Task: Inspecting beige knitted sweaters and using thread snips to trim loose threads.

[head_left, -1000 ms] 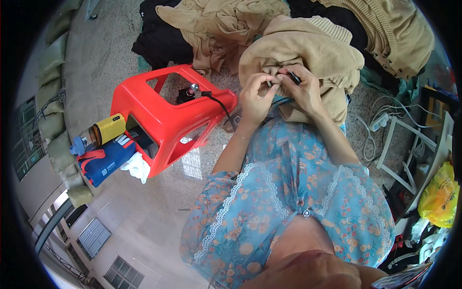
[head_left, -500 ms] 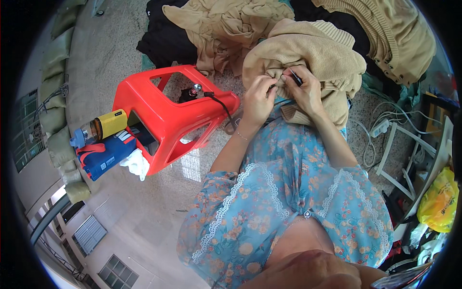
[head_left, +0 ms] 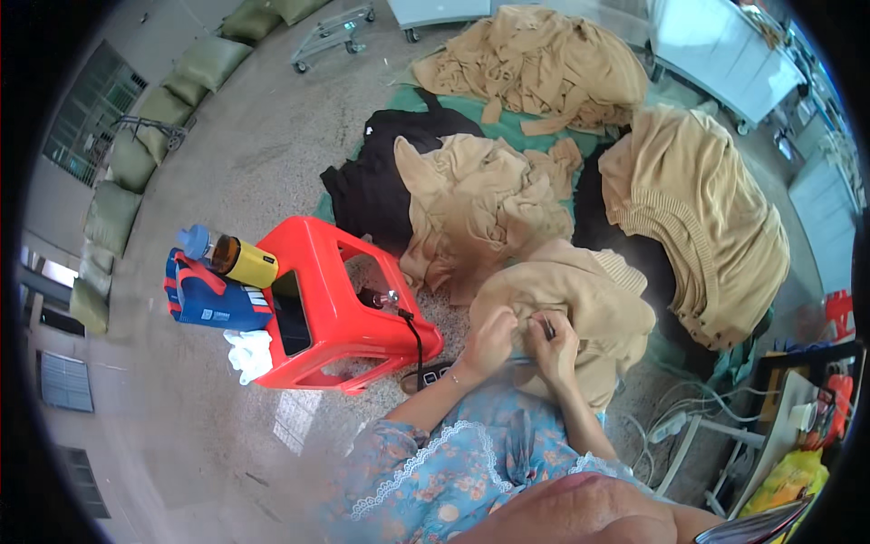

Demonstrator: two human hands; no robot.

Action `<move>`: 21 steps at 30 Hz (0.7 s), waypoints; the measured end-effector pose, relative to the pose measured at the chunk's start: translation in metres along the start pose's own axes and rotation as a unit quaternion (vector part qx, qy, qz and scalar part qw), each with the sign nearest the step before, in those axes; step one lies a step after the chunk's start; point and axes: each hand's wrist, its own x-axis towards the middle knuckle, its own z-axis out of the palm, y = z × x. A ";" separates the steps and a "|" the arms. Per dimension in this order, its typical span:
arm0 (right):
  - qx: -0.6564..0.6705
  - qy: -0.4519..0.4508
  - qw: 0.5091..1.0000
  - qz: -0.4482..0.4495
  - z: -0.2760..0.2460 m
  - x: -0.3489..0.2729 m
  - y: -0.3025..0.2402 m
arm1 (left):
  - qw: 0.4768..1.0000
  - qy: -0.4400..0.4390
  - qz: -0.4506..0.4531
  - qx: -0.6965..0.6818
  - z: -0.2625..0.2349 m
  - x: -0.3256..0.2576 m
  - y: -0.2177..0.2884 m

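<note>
A tan knit sweater (head_left: 589, 304) lies bunched over my lap, its ribbed edge at the far right side. My left hand (head_left: 490, 344) is closed, pinching the near left part of the knit. Close beside it, my right hand (head_left: 556, 349) is closed around a small dark tool (head_left: 547, 328); its tip is too small to make out, and that hand rests against the sweater. The fabric between the two hands is partly hidden by my fingers.
On my left stands a red plastic stool (head_left: 340, 299), with a bottle (head_left: 245, 261), blue bag (head_left: 217, 295) and white tissue (head_left: 249, 352) on it. Tan garment piles (head_left: 494, 186) and a black garment (head_left: 381, 168) lie ahead. White cables (head_left: 671, 424) run at right.
The view has tilted up, bringing more of the garment piles and floor carts into sight. Both hands stay close together at the sweater; the dark tool remains in my right hand.
</note>
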 end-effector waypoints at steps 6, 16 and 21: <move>-0.019 0.023 0.999 -0.031 -0.001 -0.005 -0.001 | 0.999 -0.022 -0.002 -0.025 -0.001 0.003 0.003; 0.131 -0.047 0.981 0.133 -0.013 -0.016 -0.049 | 0.980 -0.027 -0.136 -0.142 -0.004 0.029 0.011; 0.198 -0.096 0.946 0.239 -0.005 -0.020 -0.025 | 0.947 -0.042 -0.205 -0.242 0.006 0.021 0.008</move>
